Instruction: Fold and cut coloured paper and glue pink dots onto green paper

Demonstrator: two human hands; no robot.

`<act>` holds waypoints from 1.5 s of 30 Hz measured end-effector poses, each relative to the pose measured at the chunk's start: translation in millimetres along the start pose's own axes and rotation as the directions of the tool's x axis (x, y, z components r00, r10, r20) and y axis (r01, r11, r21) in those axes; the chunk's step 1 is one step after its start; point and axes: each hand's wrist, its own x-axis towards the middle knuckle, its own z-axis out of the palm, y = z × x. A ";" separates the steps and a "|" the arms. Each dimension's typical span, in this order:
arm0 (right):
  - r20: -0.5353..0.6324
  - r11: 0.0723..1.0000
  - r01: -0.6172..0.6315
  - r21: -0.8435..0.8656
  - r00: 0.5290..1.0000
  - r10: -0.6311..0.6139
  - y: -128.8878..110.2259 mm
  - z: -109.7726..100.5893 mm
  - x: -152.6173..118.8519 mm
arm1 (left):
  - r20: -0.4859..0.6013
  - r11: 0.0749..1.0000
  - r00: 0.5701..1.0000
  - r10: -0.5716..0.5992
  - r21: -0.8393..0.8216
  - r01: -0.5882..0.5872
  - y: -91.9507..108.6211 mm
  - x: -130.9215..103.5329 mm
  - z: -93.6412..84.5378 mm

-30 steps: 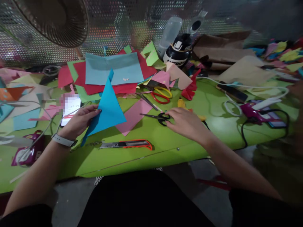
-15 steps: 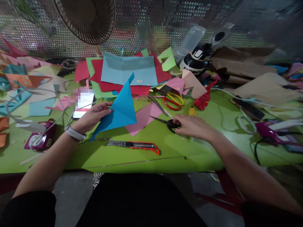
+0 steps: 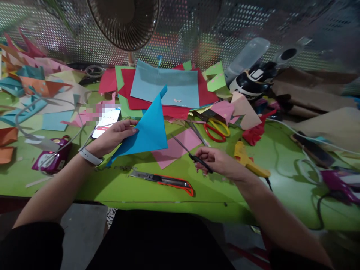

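Observation:
My left hand [image 3: 119, 135] pinches a folded sheet of blue paper [image 3: 149, 131] by its left edge, holding it above the table. The paper is a triangle with a narrow strip jutting from its top corner. My right hand [image 3: 215, 162] is closed around the handles of black scissors [image 3: 194, 156]. Their blades point up and left toward the blue paper, apart from it. Under the blades lies a sheet of pink paper [image 3: 180, 146]. Nearer to me rests an orange-edged utility knife [image 3: 163, 180].
A yellow glue gun [image 3: 250, 161] lies right of my right hand. Red-and-yellow-handled scissors [image 3: 216, 129] and stacked coloured sheets [image 3: 165, 82] are behind. A lit phone [image 3: 105, 122] lies beyond my left hand. Cables cross both sides of the green table [image 3: 112, 187]. A fan [image 3: 123, 22] stands at the back.
My right hand has lifted the scissors off the table and turned them, blades angled up toward the blue paper. The view has shifted left, and the glue gun shows more fully.

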 end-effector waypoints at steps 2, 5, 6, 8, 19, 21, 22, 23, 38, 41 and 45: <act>0.031 0.998 0.023 -0.050 0.999 -0.022 -2.6 3.9 3.2 | -0.029 0.999 0.999 -0.015 -0.045 0.013 0.4 0.3 -1.7; 0.079 0.991 0.052 -0.122 0.996 -0.042 -4.6 8.4 4.3 | -0.040 0.997 0.999 -0.026 -0.068 0.023 -0.4 0.8 -3.3; 0.094 0.990 0.054 -0.130 0.995 -0.042 -4.6 9.7 4.0 | -0.041 0.998 0.999 -0.025 -0.062 0.022 -0.9 0.9 -3.4; 0.110 0.991 0.047 -0.126 0.993 -0.033 -3.1 11.4 3.1 | -0.047 0.999 0.999 -0.019 -0.050 0.017 -1.5 0.8 -3.1; 0.252 0.994 0.012 0.109 0.967 -0.039 2.2 6.4 0.1 | -0.046 0.915 0.923 0.381 -0.122 -0.384 12.5 -8.0 -3.5; 0.272 0.990 0.050 0.131 0.959 -0.084 0.4 7.0 -1.0 | -0.118 0.895 0.891 0.437 -0.043 -0.445 12.4 -8.2 -2.2; 0.279 0.989 0.063 0.136 0.955 -0.099 0.2 7.3 -1.3 | -0.154 0.889 0.879 0.451 -0.009 -0.458 11.9 -8.0 -1.6; 0.281 0.988 0.073 0.138 0.953 -0.110 0.6 7.6 -1.4 | -0.176 0.885 0.870 0.461 0.015 -0.466 11.3 -7.8 -1.2; 0.244 0.995 0.030 0.099 0.968 -0.053 18.2 7.1 6.8 | 0.035 0.983 0.989 0.143 -0.117 -0.138 1.2 -1.0 -3.2; 0.250 0.997 0.022 0.080 0.967 -0.042 21.1 5.7 7.4 | 0.091 0.980 0.978 0.185 -0.087 -0.177 -1.2 -1.4 -1.6; 0.274 0.999 -0.008 0.040 0.962 -0.003 18.9 2.7 5.1 | 0.150 0.977 0.968 0.201 -0.098 -0.188 -3.5 -0.9 -2.4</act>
